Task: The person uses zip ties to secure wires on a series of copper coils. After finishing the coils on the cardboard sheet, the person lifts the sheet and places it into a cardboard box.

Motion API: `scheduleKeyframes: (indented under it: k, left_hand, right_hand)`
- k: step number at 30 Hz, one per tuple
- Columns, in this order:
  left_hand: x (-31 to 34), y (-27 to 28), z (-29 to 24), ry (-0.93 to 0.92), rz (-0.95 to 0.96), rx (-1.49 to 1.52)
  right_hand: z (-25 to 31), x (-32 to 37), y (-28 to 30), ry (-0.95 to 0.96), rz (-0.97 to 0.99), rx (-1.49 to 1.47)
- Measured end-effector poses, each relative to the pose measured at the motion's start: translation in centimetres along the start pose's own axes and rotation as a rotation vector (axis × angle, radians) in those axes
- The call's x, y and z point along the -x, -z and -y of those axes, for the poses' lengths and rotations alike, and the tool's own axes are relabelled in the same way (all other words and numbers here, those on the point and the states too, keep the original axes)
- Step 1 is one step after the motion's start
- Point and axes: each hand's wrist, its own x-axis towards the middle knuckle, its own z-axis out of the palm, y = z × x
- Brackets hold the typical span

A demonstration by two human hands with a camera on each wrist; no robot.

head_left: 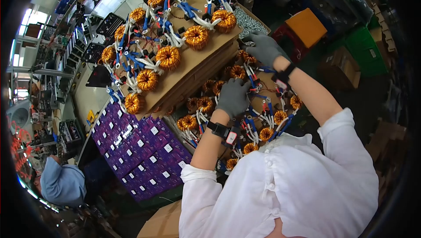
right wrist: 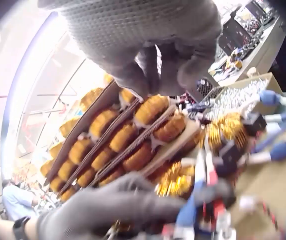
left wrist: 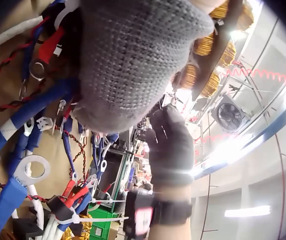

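In the head view, the grey-gloved left hand (head_left: 233, 99) is among copper coils (head_left: 205, 104) and coloured leads on the lower cardboard. The right wrist view shows this left hand (right wrist: 118, 205) with its fingertips around blue and red wires (right wrist: 187, 212). The gloved right hand (head_left: 262, 50) is raised by the near corner of a cardboard stack (head_left: 197, 73), close to a box of small metal parts (head_left: 250, 22). Its fingers curl toward the thumb in the right wrist view, with no held thing plainly visible. Ring terminals (left wrist: 32, 170) lie beneath the left hand in the left wrist view.
More coils (head_left: 168, 58) with leads top the cardboard stack. Purple sheets with white labels (head_left: 140, 150) lie left of it. Beyond the right arm are an orange box (head_left: 306, 27), a cardboard carton (head_left: 340, 67) and a green crate (head_left: 368, 50). A person in blue (head_left: 63, 183) is at far left.
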Motion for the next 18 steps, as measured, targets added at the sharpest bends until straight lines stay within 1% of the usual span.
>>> scheduleKeyframes:
  k: [2,3,5,9,11,12,14,15,16,17,18]
  left_hand:
    - [0.0,0.1,-0.3,0.001,-0.017,-0.003]
    - [0.0,0.1,-0.4,0.010,-0.023,0.011]
    - [0.0,-0.1,-0.2,0.019,-0.051,0.028]
    - [0.0,-0.1,-0.4,0.041,-0.062,0.037]
    - [-0.1,0.0,-0.3,0.044,-0.041,0.047]
    - [-0.1,0.3,0.0,0.042,-0.041,0.046]
    - [0.0,1.4,1.0,0.018,0.081,0.219]
    - [0.0,1.7,1.4,0.012,0.081,0.222]
    - [0.0,2.0,1.7,0.140,-0.004,0.370]
    - [-0.1,2.2,1.9,0.269,-0.089,0.517]
    - [-0.6,3.2,1.3,0.264,-0.089,0.520]
  right_hand:
    - [-0.5,-2.8,-2.2,-0.014,0.190,0.514]
    - [-0.2,-4.0,-2.5,-0.013,0.186,0.509]
    - [0.2,-5.5,-3.1,-0.273,0.626,0.493]
    - [-0.7,-5.6,-4.6,-0.245,0.608,0.476]
    - [-2.0,-5.5,-5.4,-0.187,0.550,0.446]
    - [-1.9,-5.1,-4.5,-0.188,0.548,0.445]
    - [-1.3,-3.3,-0.9,-0.190,0.382,0.128]
    - [-1.7,-2.5,0.6,-0.122,0.345,0.084]
    - [-1.9,-1.2,2.2,-0.079,0.287,-0.035]
    - [-1.4,0.0,4.1,-0.096,0.326,-0.211]
    - [-0.6,1.1,5.8,-0.112,0.362,-0.389]
